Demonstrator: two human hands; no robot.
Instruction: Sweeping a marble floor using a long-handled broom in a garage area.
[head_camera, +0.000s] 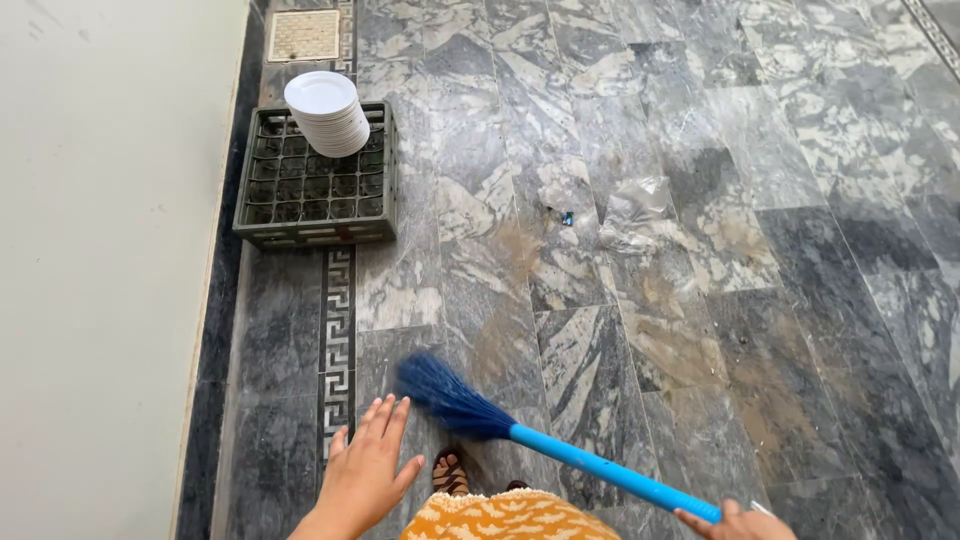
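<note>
Grey veined marble floor, dusty and stained, with a crumpled clear plastic wrapper lying mid-floor. Near the wall, dark green gridded plastic crate bearing a leaning stack of white round plates. Blue plastic-handled broom with dark blue bristles, tip on the floor just ahead. Right hand clasped round the handle end; left hand released, fingers spread. Best swept with short, low strokes, well clear of the crate.
</note>
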